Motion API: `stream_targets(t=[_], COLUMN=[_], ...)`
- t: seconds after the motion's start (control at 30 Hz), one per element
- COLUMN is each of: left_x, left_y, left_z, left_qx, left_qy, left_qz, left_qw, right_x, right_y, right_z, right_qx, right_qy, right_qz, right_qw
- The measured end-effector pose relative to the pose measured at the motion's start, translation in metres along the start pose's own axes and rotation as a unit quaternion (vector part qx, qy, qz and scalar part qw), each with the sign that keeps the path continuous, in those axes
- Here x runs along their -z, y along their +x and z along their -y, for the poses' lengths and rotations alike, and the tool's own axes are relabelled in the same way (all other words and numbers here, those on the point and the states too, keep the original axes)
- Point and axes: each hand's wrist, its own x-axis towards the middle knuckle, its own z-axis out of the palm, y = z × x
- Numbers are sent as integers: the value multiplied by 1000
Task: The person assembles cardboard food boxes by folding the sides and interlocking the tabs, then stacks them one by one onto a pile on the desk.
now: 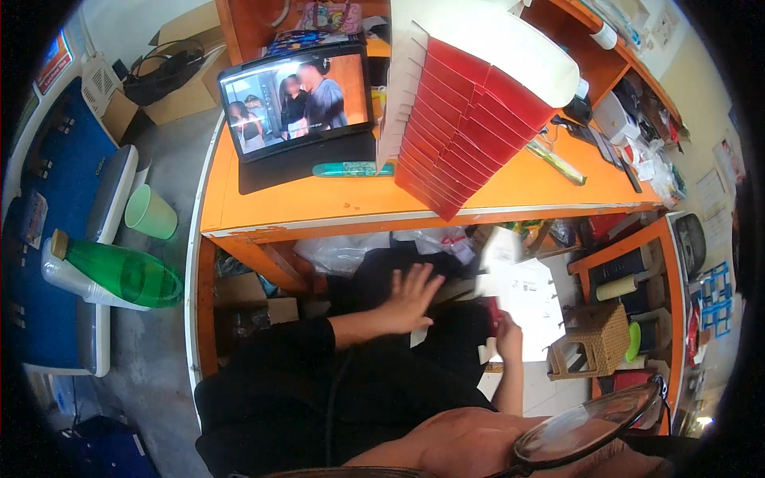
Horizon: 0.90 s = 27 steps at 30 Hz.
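Nearest to my lens, thin-rimmed glasses curve across the lower right, beside matte black cloth. The right hand is closed on the near left edge of the card, at a red patch; I cannot tell whether that red belongs to the same piece. The card lies below desk height, right of the lap: stiff, smooth, white, with notched edges. Its long axis runs roughly away from the wearer; the far end, blurred, points toward the desk. The left hand, fingers splayed, is over the dark cloth, well apart from the card. To the card's right I see a woven tan stool. Beyond, the orange desk, its front edge chipped, bears a tapering stack of nested red cartons, pale inside; a glossy teal tube; and a tilted tablet.
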Motion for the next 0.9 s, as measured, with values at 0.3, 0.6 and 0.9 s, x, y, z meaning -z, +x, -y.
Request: stream_targets(t=[0.3, 0.6, 0.9], left_x=[37, 21, 20], left_y=[-6, 0, -3], left_z=[-22, 0, -21], left_qx=[-102, 67, -24], left_qy=[-90, -611, -447], left_qz=[169, 31, -13], left_qw=[976, 789, 894], right_x=[2, 13, 0], right_y=[-26, -21, -34], right_z=[102, 66, 125], right_qx=[106, 169, 161], right_qy=[126, 206, 81], right_qz=[195, -160, -159], right_qw=[967, 950, 971])
